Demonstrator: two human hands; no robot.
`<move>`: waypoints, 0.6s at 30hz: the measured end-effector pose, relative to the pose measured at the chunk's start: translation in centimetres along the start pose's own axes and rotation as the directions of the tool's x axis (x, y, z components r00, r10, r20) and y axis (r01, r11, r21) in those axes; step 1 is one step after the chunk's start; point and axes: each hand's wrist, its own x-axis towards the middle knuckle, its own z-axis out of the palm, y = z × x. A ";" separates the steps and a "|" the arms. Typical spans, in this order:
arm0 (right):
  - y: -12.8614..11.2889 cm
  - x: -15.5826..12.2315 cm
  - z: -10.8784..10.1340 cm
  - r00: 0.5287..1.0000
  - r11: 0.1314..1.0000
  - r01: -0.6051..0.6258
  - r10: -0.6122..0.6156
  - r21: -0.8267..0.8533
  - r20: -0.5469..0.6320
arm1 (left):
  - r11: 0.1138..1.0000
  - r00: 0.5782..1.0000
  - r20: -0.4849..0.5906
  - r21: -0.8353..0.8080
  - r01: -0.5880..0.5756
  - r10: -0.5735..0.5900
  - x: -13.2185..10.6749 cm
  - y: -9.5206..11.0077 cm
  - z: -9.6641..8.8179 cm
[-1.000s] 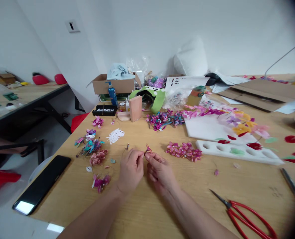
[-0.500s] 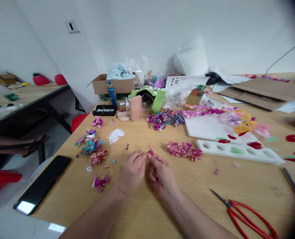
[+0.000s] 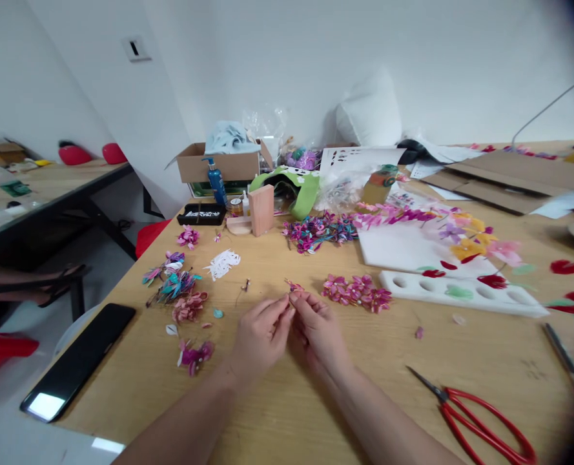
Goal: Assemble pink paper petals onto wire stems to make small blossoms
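Over the middle of the table, a small magenta artificial flower (image 3: 294, 286) pokes up between my fingertips. My right hand (image 3: 319, 328) pinches it at its base with thumb and forefinger. Meeting it there, my left hand (image 3: 263, 330) has thumb and forefinger pressed together; its fingers hide the stem. To the right lies a cluster of pink beaded flowers (image 3: 357, 292). Left of my hands sit a salmon-pink flower bunch (image 3: 190, 306), a teal bunch (image 3: 176, 285) and a purple flower (image 3: 195, 356). White paper petals (image 3: 223, 263) are heaped beyond them.
Red-handled scissors (image 3: 485, 420) lie at the front right, a black phone (image 3: 81, 361) along the left edge. Behind stand a wooden block (image 3: 261, 210), a blue pump bottle (image 3: 216, 183) and a heap of purple and teal flowers (image 3: 320, 231). A white foam strip with holes (image 3: 441, 293) lies right.
My hands have drawn closer together, and the left fingers have shifted against the right ones. The small flower has tilted slightly. The view has shifted a little.
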 end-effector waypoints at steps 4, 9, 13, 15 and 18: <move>-0.5 0.1 -0.2 1.000 0.999 0.002 -0.001 -0.054 0.022 | 0.989 0.993 0.013 -0.083 0.119 -0.119 1.0 0.4 -0.5; -0.8 -0.2 -0.1 0.985 0.990 -0.040 0.062 -0.136 0.162 | 0.821 0.907 0.102 -0.393 0.414 -0.408 2.1 -0.8 -1.1; -0.9 -0.3 0.1 0.980 0.975 -0.041 0.081 -0.217 0.180 | 0.611 0.831 0.246 -0.580 0.539 -0.499 2.3 -1.1 -1.2; -1.0 -0.3 0.1 0.982 0.969 -0.040 0.083 -0.243 0.171 | 0.542 0.803 0.279 -0.618 0.570 -0.527 2.4 -0.9 -1.3; -1.2 -0.3 0.0 0.981 0.962 -0.043 0.092 -0.271 0.172 | 0.453 0.758 0.326 -0.645 0.616 -0.565 2.5 -0.6 -1.3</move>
